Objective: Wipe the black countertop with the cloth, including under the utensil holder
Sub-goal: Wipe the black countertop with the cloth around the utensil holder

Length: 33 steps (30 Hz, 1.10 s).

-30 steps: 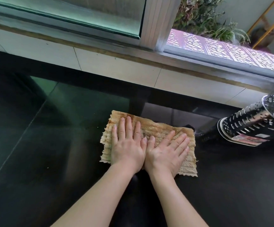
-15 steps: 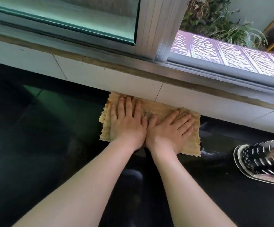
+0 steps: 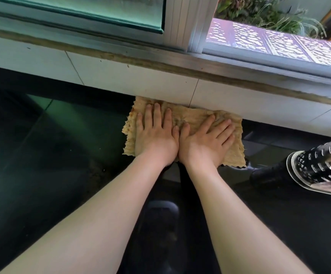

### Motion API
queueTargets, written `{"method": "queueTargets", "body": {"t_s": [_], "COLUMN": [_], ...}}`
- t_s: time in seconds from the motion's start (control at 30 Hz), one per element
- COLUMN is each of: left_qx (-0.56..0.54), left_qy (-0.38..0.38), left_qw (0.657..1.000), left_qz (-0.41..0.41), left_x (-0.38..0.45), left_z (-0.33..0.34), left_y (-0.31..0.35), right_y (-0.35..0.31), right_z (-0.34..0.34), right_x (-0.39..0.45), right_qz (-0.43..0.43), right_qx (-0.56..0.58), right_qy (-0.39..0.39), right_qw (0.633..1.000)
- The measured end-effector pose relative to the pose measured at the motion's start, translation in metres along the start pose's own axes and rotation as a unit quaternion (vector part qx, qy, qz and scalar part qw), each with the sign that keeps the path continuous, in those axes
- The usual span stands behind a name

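A tan ribbed cloth (image 3: 192, 117) lies flat on the glossy black countertop (image 3: 61, 165), its far edge against the white tiled wall. My left hand (image 3: 154, 135) and my right hand (image 3: 204, 141) press flat on the cloth side by side, fingers spread, thumbs touching. A perforated metal utensil holder (image 3: 319, 169) stands on the counter at the right edge, a short way right of the cloth and partly cut off by the frame.
A white tile backsplash (image 3: 121, 78) runs along the back of the counter under a window sill (image 3: 180, 62). Above it is a sliding window (image 3: 188, 22), with plants (image 3: 259, 12) outside. The counter stretches left and toward me.
Both hands have pushed the cloth away from me across the counter until its far edge met the tiled wall. The utensil holder appears farther right and lower in view.
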<state>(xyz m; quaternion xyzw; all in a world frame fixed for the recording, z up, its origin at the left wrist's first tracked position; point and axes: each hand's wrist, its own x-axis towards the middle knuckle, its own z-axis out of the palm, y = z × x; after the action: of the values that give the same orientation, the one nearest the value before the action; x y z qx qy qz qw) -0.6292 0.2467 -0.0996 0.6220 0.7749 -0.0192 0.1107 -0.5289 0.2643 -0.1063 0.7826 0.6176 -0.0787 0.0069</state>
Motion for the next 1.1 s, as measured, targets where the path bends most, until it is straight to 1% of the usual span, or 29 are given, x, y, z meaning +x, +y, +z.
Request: {"method": "queueTargets", "body": {"t_s": [0.1,0.23,0.33,0.5,0.7,0.83,0.93,1.0,1.1], "left_qx": [0.001,-0.011,-0.014,-0.039,-0.066,-0.078,-0.079,-0.081,-0.084], "left_qy": [0.006,0.01,0.013,-0.007,0.01,0.027,0.034,0.042,0.042], "left_qw": [1.0,1.0,0.999,0.998,0.994,0.993,0.992,0.991,0.99], "left_qz": [0.014,0.019,0.033,0.053,0.081,0.087,0.094,0.1,0.103], "left_x": [-0.025,-0.07,-0.116,-0.189,-0.281,-0.322,-0.345,-0.355,-0.365], "left_z": [0.003,0.011,0.02,0.034,0.054,0.069,0.076,0.079,0.078], "left_y": [-0.008,-0.018,-0.028,-0.035,-0.061,-0.072,-0.083,-0.09,-0.101], "right_y": [0.007,0.02,0.031,0.06,0.081,0.089,0.09,0.089,0.083], "right_z": [0.003,0.003,0.004,0.009,0.017,0.025,0.032,0.037,0.041], "right_x": [-0.026,-0.071,-0.12,-0.192,-0.291,-0.333,-0.36,-0.373,-0.387], "right_qz": [-0.018,-0.022,-0.016,0.0,0.013,0.023,0.025,0.03,0.04], "right_qx": [-0.011,-0.009,-0.009,-0.013,-0.006,-0.021,-0.019,-0.022,-0.025], "right_qy": [0.008,-0.011,-0.014,-0.043,-0.032,-0.031,-0.011,0.002,0.001], "right_qw": [1.0,1.0,1.0,0.999,0.999,0.999,0.999,0.999,0.999]}}
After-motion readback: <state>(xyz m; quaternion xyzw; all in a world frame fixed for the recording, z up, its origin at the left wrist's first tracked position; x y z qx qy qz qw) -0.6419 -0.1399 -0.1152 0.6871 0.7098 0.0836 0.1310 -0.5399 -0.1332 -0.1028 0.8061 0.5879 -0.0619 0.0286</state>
